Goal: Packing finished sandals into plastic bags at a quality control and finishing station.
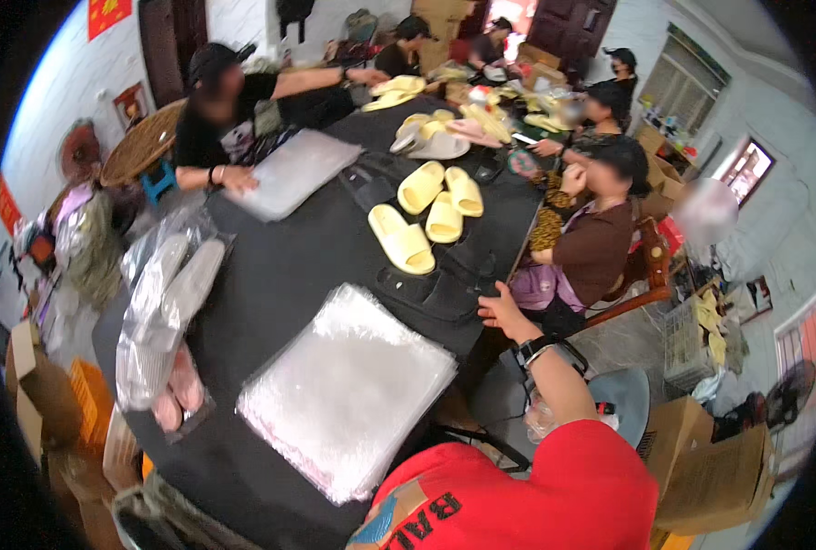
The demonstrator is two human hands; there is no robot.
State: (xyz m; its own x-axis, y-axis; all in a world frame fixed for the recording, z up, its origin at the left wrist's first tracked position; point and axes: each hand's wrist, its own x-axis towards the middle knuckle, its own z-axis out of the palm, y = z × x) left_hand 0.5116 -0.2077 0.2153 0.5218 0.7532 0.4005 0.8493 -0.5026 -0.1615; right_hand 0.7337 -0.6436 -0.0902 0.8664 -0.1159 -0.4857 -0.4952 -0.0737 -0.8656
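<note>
The black worktop (280, 257) filled the middle. A stack of clear plastic bags (348, 394) lay on its near part, bagged grey slippers (165, 312) left. Beyond the stack sat four yellow slippers (442, 220); the dark patch nearer was probably black slippers (413, 291). The right hand (507, 313) had its fingers spread, grasping nothing, by the worktop's right edge; the left hand's state could not be told.
</note>
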